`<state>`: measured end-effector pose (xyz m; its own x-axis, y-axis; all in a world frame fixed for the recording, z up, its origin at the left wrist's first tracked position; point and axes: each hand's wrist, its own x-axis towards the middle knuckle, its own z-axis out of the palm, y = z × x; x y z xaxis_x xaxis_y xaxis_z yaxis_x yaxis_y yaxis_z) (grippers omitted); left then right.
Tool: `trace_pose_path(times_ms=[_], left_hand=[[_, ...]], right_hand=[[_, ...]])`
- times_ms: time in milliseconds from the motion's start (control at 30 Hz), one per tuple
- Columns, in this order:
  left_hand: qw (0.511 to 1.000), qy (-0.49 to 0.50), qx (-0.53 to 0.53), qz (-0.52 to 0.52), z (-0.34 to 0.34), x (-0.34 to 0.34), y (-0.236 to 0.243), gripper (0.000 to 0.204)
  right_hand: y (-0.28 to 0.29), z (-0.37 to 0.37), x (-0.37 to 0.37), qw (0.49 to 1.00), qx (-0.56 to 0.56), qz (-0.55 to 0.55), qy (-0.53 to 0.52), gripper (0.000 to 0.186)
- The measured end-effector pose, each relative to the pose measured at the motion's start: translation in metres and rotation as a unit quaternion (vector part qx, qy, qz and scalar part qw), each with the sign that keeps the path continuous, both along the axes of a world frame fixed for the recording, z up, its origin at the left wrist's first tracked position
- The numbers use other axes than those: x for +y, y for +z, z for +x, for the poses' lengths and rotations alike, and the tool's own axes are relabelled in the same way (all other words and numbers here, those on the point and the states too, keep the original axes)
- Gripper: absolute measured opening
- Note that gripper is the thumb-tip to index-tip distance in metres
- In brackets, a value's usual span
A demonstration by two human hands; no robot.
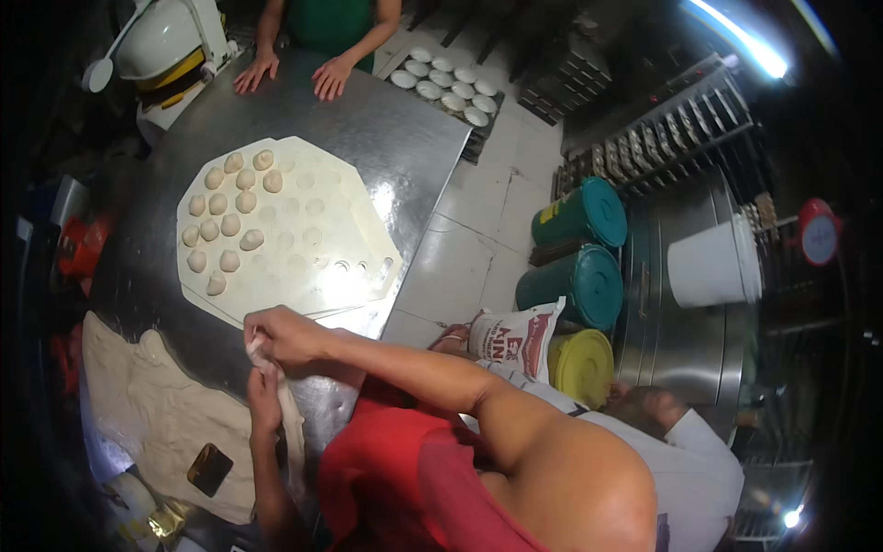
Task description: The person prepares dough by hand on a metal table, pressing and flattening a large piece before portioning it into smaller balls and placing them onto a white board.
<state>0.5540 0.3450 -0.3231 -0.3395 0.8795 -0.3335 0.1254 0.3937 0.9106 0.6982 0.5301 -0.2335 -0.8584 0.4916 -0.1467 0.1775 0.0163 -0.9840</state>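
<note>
Here, the left hand [265, 400] and the right hand [283, 337] both have their fingers curled snugly around a soft, pale dough strip [290, 419]; the right pinches its upper end, the left grips just below, and a limp, smooth tail hangs beside the left forearm. Just beyond them, on the brushed-metal tabletop [391, 115], a thin, cream, many-sided board [354, 216] bears 15 lumpy, rounded dough balls [246, 201]. To the left spreads a wrinkled, floppy dough slab [152, 396] with a glossy, dark rectangular piece [210, 469] on it. Opposite, a co-worker's 2 hands [332, 79] rest flat, fingers spread.
</note>
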Motion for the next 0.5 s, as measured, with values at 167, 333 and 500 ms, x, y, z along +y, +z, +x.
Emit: trace_pose_path(times_ms=[167, 333, 500], left_hand=[[0.993, -0.111, -0.040, -0.001, 0.014, -0.015, 0.046, 0.034], [0.987, -0.146, -0.063, -0.017, 0.011, -0.028, 0.071, 0.033], [0.954, -0.121, 0.199, 0.190, -0.003, -0.019, 0.081, 0.027]], right_hand=[[0.004, 0.013, -0.046, 0.991, -0.010, 0.112, -0.079, 0.029], [0.043, 0.027, -0.065, 0.993, 0.001, -0.051, -0.108, 0.022], [0.039, -0.001, -0.069, 0.980, -0.084, 0.159, -0.080, 0.051]])
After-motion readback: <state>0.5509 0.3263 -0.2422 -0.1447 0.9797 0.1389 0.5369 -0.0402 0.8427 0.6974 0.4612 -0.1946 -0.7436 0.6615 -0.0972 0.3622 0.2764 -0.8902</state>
